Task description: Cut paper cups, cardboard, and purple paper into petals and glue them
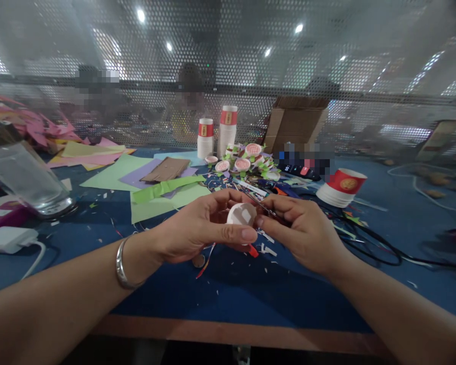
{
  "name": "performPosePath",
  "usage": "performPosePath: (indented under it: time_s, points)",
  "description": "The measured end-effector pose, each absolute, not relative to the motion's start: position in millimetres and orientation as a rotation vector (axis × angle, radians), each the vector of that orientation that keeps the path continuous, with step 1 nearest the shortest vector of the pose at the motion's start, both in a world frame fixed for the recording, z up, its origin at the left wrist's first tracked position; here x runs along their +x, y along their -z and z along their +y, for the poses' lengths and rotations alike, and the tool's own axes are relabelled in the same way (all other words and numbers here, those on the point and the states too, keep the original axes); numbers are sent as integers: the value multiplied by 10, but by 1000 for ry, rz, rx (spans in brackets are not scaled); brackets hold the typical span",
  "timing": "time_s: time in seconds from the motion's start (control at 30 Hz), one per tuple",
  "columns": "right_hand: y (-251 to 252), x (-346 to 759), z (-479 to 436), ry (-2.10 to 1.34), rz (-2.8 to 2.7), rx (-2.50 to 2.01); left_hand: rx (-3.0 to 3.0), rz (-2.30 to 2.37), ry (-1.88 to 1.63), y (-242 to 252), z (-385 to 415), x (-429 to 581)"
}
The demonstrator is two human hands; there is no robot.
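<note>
A small round white piece (240, 215) is held above the front part of the blue table (289, 304), between the two hands. It is gripped at its edge by the left hand (203, 223), with thumb in front and fingers curled behind; a silver bangle (121, 263) is worn on that wrist. A thin dark tool (268, 209) is pinched in the right hand (304, 228), close by the piece's right edge; its type cannot be told, being mostly covered by fingers.

Below the hands, paper scraps are scattered, a red one (253, 250) included. Beyond, a cluster of round pink-faced pieces (251, 161) with green bits is heaped, backed by two stacks of red-and-white cups, one taller (228, 133), one shorter (205, 142). More cups (342, 186) are stacked at a tilt to the right. To the left, brown cardboard (165, 169) is laid over coloured sheets, with a crumpled green strip (167, 188) beside it. A glass vessel (32, 175) is seen farther left.
</note>
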State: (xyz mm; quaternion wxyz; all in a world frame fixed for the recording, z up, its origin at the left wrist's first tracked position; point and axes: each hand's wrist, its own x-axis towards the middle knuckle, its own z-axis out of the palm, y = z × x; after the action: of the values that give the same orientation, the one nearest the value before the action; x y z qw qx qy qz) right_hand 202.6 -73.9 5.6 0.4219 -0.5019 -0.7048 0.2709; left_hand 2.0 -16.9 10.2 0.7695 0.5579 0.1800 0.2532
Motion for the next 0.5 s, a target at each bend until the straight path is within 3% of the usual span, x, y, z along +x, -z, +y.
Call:
performPosePath:
  time_s: [0.33,0.5]
  points:
    - [-86,2049,-757,-509,-1750,-1292,1092,348,-554,-98,-116,10]
    - [-26,2133,-690,-412,-1731,-1489,1043,420,-811,-127,25,-6]
